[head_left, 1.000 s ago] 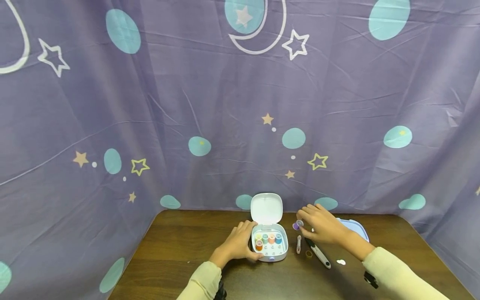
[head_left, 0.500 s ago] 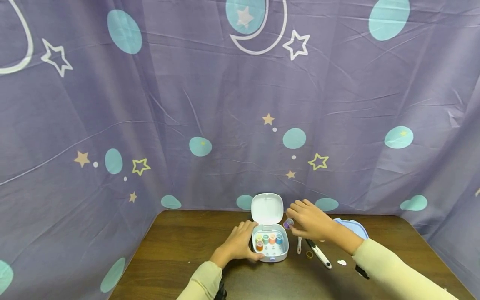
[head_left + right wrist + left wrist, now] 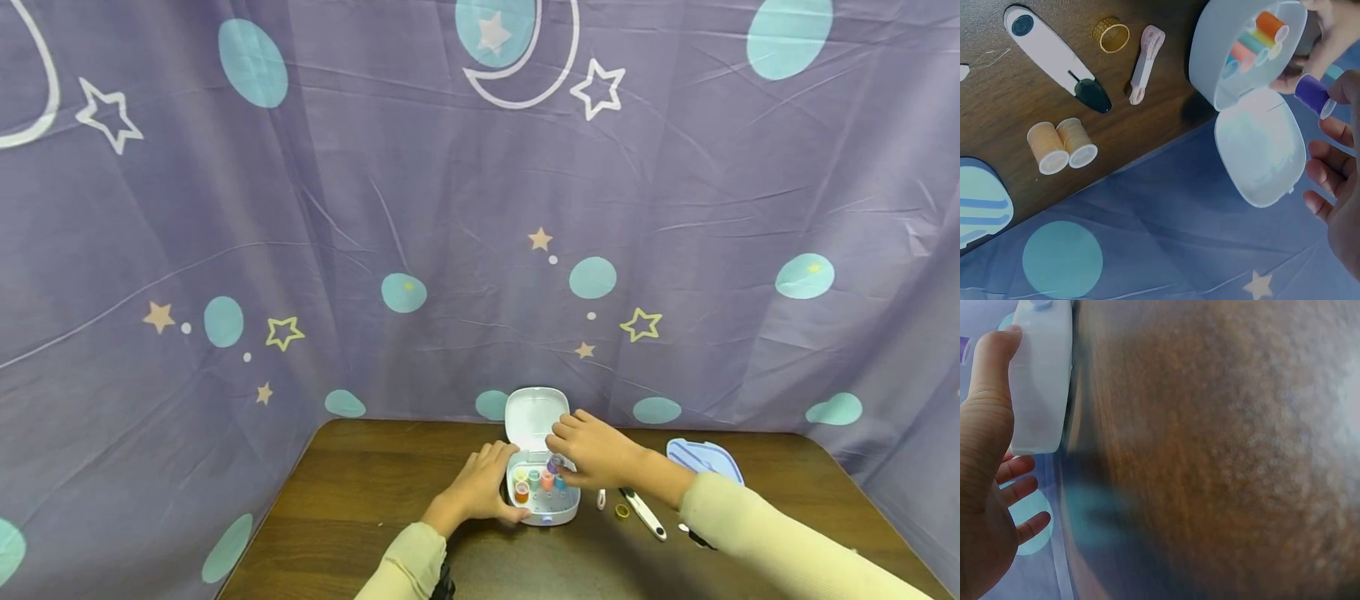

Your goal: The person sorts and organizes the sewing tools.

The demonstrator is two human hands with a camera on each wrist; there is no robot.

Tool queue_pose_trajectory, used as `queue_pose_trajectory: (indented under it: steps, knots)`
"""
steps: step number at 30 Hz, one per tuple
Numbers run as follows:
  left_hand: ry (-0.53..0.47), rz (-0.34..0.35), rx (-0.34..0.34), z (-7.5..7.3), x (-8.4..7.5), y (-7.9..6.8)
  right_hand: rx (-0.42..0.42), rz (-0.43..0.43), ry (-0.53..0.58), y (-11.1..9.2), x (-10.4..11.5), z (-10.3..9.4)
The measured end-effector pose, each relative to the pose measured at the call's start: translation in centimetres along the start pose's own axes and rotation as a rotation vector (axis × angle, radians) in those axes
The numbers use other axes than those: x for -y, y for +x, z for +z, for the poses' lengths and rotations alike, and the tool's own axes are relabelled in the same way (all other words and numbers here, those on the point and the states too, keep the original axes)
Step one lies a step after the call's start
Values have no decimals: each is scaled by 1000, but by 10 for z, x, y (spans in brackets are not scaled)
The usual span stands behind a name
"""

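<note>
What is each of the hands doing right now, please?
Left hand: holding the open box.
Right hand: holding the purple spool.

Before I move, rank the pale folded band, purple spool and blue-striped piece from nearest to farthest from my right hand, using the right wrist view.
1. Purple spool: held in the right hand.
2. Pale folded band: upper middle of the view.
3. Blue-striped piece: at the left edge.

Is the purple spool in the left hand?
No, the right wrist view shows the purple spool pinched by the right hand, while the left hand holds the open box.
</note>
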State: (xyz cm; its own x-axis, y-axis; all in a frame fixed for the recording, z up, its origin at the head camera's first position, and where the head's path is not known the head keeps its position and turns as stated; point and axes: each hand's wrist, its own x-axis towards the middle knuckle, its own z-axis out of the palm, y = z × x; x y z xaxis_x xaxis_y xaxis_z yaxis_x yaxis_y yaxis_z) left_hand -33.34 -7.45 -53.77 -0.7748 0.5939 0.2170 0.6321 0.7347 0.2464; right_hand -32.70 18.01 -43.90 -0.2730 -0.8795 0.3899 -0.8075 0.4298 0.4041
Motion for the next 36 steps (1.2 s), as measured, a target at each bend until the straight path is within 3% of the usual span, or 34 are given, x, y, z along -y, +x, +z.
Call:
queue_pose_trajectory:
  steps: [20, 36]
  knots:
    - [9, -3, 31, 0, 2, 1, 233, -11, 19, 8, 18, 30]
    - [16, -7, 39, -1, 0, 1, 276, -20, 40, 11, 25, 44]
